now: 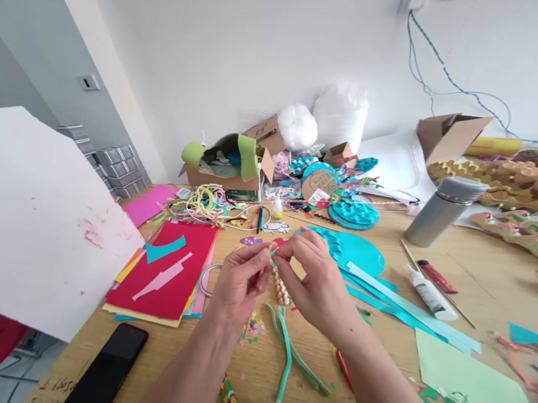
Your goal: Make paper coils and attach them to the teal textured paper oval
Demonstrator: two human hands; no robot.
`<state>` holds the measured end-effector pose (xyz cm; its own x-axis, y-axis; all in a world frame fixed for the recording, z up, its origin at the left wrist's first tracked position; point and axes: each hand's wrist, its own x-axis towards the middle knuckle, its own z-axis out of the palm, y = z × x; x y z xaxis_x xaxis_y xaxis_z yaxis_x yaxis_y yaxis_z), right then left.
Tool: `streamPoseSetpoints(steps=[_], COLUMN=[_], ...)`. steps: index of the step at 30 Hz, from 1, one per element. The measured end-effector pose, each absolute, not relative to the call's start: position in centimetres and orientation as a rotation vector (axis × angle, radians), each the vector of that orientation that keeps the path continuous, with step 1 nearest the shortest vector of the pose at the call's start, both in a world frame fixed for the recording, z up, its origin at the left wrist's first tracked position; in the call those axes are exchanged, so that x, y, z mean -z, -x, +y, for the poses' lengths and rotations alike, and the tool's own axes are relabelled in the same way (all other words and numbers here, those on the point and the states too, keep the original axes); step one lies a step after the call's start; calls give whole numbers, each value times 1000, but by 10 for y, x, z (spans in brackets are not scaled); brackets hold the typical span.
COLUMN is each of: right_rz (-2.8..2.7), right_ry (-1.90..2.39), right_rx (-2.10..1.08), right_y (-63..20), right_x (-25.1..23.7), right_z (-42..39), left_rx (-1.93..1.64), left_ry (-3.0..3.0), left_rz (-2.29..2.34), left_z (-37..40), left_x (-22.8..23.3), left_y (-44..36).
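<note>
My left hand (238, 278) and my right hand (317, 277) meet above the wooden table (266, 389). Both pinch the top of a green pipe cleaner (287, 356) threaded with small wooden beads (280, 290). The beaded part hangs down between my hands, and the loose green ends trail onto the table toward me. A wooden bead sits at my fingertips near the top end.
A stack of coloured paper (168, 274) with a red top sheet lies left of my hands, a black phone (106, 369) near the front edge. A large white board (18, 218) leans at far left. Teal paper strips (404, 309), a glue bottle (431, 294) and a grey flask (440, 210) lie to the right.
</note>
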<state>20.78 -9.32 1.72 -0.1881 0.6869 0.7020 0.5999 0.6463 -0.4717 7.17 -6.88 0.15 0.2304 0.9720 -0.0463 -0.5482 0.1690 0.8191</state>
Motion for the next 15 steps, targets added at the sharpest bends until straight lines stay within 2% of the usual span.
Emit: streamPoseSetpoints(steps=[7,15], right_rz=[-1850,-1792], right_ry=[1045,1127], right_rx=[74,-40], right_y=[-193,-196], right_x=[-12,-6], right_z=[-94,-88], left_rx=[-1349,-1380], left_ry=[-690,-566], left_rz=[767,705], left_z=[-69,-66], left_x=[3,8], left_y=[-79,-87])
